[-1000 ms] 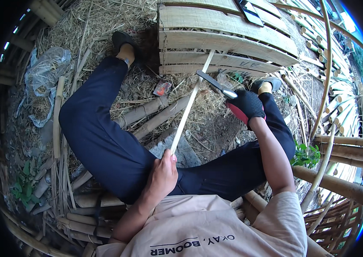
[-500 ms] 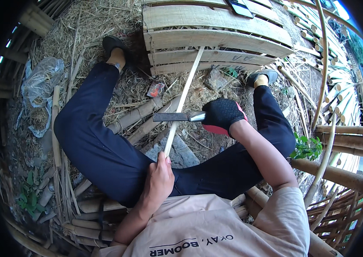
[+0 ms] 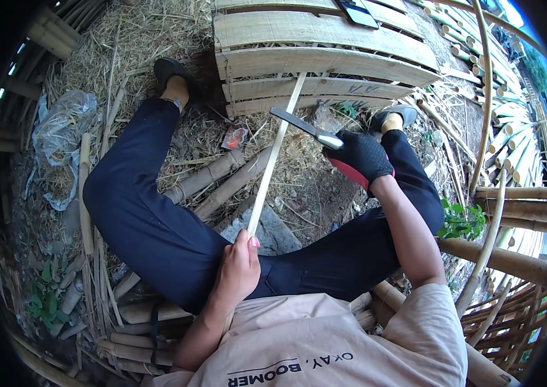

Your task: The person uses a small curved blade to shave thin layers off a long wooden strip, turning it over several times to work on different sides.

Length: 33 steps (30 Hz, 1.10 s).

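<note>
My bare left hand (image 3: 237,267) is closed round the near end of a long pale bamboo strip (image 3: 271,164), close to my lap. The strip slants away from me, its far end at the front slats of a wooden slatted crate (image 3: 325,61). In a black and red glove, my right hand (image 3: 358,157) grips the handle of a knife (image 3: 305,127). Its dark, broad blade points left, with the tip beside or over the upper part of the strip. The handle is mostly hidden in the glove.
A phone (image 3: 358,13) lies on the crate. Between my legs are a grey stone block (image 3: 272,231) and bamboo pieces (image 3: 205,175) on straw-strewn ground. A clear plastic bag (image 3: 67,129) lies at left. Stacked bamboo poles (image 3: 512,145) and a thick bamboo rail (image 3: 512,261) are at right.
My right hand has moved the knife away from me and to the right, and the blade has tilted. My left hand and the strip have barely moved.
</note>
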### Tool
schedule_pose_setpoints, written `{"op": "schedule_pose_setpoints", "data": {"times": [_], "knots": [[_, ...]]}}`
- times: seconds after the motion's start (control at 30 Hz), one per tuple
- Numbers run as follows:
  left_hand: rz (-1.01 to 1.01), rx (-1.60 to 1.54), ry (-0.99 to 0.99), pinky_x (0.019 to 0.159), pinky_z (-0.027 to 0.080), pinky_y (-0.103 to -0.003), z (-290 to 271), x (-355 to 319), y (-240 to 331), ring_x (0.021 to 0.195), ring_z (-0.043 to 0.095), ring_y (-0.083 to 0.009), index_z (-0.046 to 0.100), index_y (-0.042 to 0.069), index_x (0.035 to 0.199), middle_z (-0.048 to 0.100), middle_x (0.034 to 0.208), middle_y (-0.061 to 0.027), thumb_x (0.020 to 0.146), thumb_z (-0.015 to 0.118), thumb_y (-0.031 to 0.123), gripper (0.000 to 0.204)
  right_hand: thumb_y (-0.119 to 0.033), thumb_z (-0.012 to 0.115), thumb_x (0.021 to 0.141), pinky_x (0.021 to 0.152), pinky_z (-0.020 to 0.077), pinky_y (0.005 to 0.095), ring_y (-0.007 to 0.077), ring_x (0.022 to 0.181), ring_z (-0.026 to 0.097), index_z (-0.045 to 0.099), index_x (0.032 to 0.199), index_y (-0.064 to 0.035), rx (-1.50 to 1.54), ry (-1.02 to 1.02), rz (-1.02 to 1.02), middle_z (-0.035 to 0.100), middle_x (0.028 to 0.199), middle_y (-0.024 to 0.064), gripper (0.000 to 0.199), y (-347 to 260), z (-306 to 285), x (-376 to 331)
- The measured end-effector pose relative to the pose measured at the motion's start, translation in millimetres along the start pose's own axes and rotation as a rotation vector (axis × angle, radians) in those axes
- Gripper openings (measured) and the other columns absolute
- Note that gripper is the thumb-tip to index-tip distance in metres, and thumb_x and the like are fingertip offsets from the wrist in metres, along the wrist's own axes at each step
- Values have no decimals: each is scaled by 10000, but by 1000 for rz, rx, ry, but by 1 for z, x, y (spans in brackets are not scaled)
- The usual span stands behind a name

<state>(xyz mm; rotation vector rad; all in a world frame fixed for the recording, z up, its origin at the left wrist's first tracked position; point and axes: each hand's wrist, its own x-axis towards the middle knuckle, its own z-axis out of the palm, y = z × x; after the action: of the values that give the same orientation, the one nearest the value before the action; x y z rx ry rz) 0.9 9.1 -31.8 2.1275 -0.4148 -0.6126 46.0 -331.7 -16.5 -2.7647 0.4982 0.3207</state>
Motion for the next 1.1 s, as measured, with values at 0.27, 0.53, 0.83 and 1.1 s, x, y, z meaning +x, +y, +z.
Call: {"op": "schedule_pose_setpoints", "data": {"times": [0.27,0.53,0.83,1.1], "knots": [[-37,-125,-52,618,467,-525,-7,6,1,742,643,-466,535,2,942,638,739,-221,1042,480,122,166,-320,679,838,748,568,477,375,812,720,721,1010,-143,-28,-169,-285,727,841,172,250,-51,14,-34],[136,32,111,549,429,-424,5,1,-14,530,579,-291,534,1,900,532,606,-150,1065,458,143,231,-325,691,812,763,574,480,383,810,719,724,945,-132,-68,-278,-243,724,839,179,236,-64,19,-39],[-24,-31,-17,672,444,-505,-4,3,-4,703,595,-400,538,16,925,615,754,-183,1057,471,159,206,-286,620,814,821,580,463,368,895,731,772,1003,-158,-145,-196,-45,749,938,172,274,-34,13,2],[13,-173,19,521,420,-379,-6,0,-5,509,552,-217,534,6,898,513,587,-105,1067,446,125,224,-375,641,855,855,560,467,389,931,716,761,1061,-126,-118,-52,73,739,985,205,345,17,-3,15]]}}
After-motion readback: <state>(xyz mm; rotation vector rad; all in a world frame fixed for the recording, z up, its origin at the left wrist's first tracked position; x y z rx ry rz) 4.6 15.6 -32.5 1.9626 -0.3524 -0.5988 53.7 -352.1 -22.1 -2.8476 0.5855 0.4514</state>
